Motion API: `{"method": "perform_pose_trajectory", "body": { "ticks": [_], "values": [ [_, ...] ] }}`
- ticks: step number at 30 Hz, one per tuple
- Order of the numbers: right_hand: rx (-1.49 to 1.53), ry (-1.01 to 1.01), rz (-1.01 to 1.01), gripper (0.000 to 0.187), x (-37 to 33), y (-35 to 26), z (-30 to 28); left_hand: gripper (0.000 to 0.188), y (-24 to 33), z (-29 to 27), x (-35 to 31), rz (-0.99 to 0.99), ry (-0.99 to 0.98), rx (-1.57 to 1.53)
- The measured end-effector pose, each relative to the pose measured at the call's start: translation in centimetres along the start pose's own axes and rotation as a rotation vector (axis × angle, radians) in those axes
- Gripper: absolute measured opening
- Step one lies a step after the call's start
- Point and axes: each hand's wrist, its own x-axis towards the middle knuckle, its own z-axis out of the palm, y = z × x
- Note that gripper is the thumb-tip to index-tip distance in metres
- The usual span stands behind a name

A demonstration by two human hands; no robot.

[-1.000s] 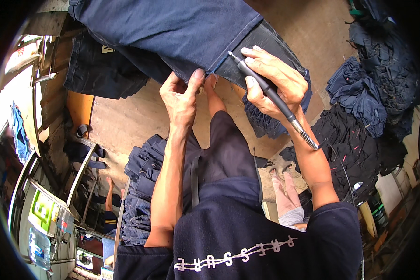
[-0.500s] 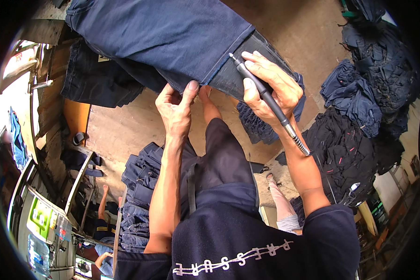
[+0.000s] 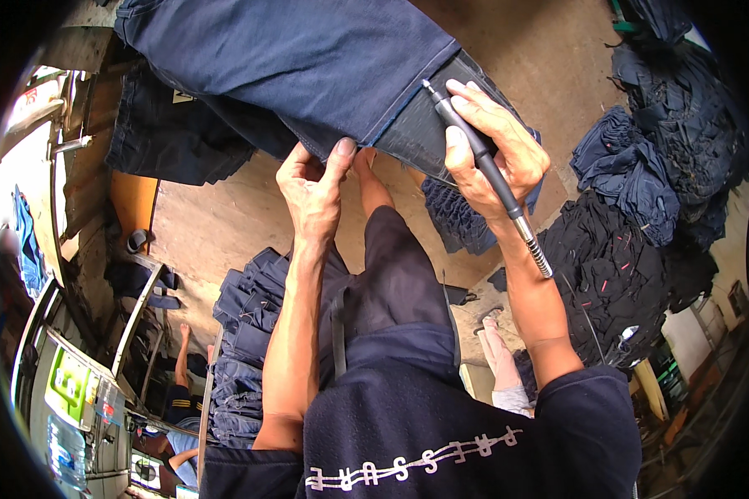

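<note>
Jeans (image 3: 308, 58) hung stretched across the top of the view, hem edge pinched by the left hand (image 3: 312, 187) just below it. Right of that hand, the right hand (image 3: 495, 154) was closed around a pen-like tool (image 3: 483, 162), long axis slanting up-left, tip touching the jeans' folded hem.

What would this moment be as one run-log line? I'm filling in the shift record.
left hand: pinching jeans leg at hem | right hand: gripping pen-shaped tool, tip on hem | around: jeans piles on floor

L hand (image 3: 314, 190) pinches jeans (image 3: 308, 62); R hand (image 3: 495, 145) grips tool (image 3: 484, 166).
</note>
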Motion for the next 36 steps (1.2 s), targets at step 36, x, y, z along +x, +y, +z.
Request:
{"method": "perform_pose_trajectory", "body": {
  "ticks": [36],
  "values": [
    [0.205, -0.261, -0.162, 0.022, 0.5, -0.8, 0.1, 0.025, 0.4, 0.0, 0.3, -0.007, -0.004, -0.073]
  ]
}}
